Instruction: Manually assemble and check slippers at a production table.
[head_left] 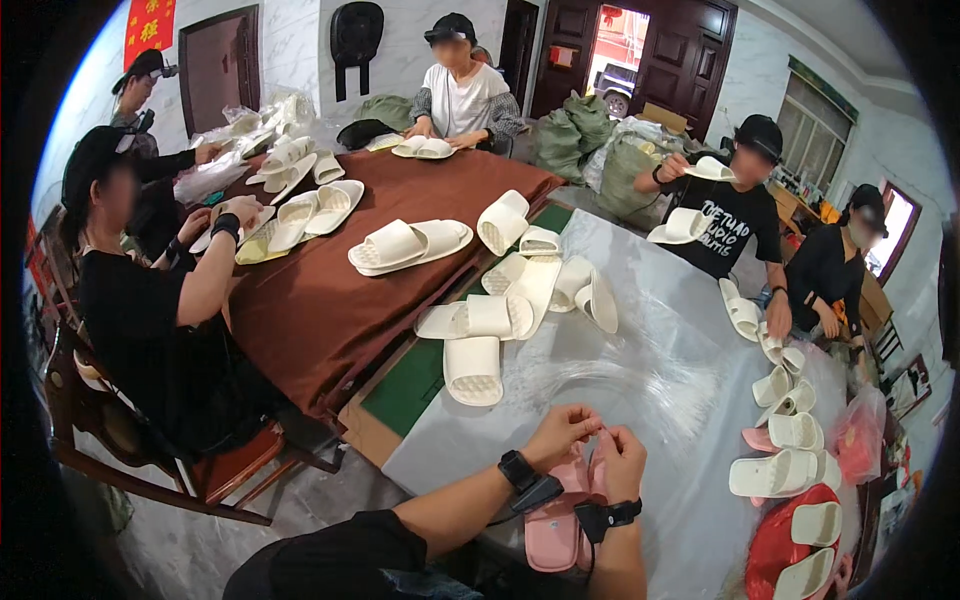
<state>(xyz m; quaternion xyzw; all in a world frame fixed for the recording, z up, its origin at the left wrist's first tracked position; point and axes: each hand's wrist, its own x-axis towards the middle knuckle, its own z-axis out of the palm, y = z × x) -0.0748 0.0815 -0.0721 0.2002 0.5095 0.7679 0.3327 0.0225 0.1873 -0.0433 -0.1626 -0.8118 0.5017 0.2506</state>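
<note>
The pink slippers (pixel 552 535) are seen on the grey-covered table (pixel 440 470), just below the left hand (pixel 566 432) and right hand (pixel 624 462), their long axis pointed from the fingertips toward the wearer's body. The right hand appears to be nearer — its wrist is set beside and partly over the slippers. Both hands are closed to a pinch, the fingertips brought together; whether anything thin is gripped between them cannot be told. Two pink slippers are counted here, two cream slippers (pixel 390 245) on the brown cloth (pixel 300 340), and two white slippers (pixel 817 523) by the red bag (pixel 768 545) — while the clear strands (pixel 665 395) cannot be counted.
</note>
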